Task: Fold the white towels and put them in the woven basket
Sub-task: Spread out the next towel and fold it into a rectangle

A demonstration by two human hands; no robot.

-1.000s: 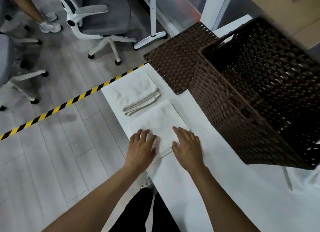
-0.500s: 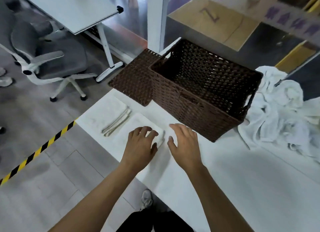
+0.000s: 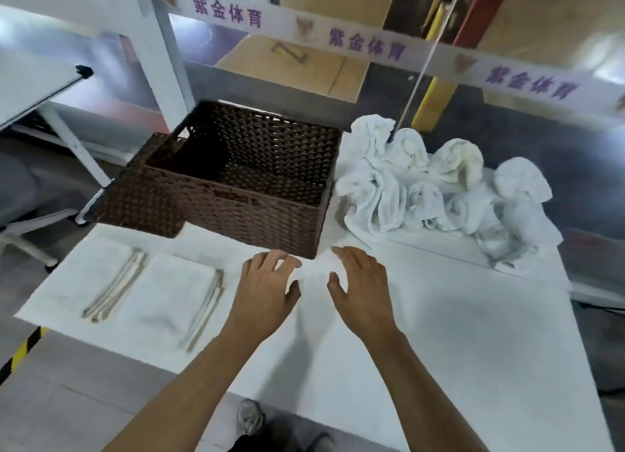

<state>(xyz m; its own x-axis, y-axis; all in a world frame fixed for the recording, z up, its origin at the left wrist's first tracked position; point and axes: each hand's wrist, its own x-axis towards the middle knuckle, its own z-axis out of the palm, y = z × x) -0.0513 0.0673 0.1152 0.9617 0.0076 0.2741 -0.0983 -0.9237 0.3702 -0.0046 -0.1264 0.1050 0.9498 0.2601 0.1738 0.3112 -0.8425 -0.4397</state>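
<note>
Two folded white towels lie side by side on the white table [image 3: 439, 350]: one at the far left [image 3: 98, 279], the other [image 3: 179, 292] just right of it. The dark brown woven basket [image 3: 250, 215] stands behind them, nothing visible inside. A heap of crumpled white towels [image 3: 436, 188] sits to the basket's right. My left hand [image 3: 263, 292] and my right hand [image 3: 362, 289] hover over the table in front of the basket, fingers spread and relaxed, holding nothing. The left hand is just right of the second folded towel, apart from it.
The basket's flat woven lid [image 3: 138, 201] lies against its left side. A white banner with purple characters [image 3: 372, 46] stretches across the back. An office chair [image 3: 20, 194] and another white table [image 3: 30, 83] stand at the left. Yellow-black tape [image 3: 20, 353] marks the floor.
Both hands have lifted off the second folded towel and shifted right, to the front of the basket. The view has swung up and right, bringing the towel heap into sight.
</note>
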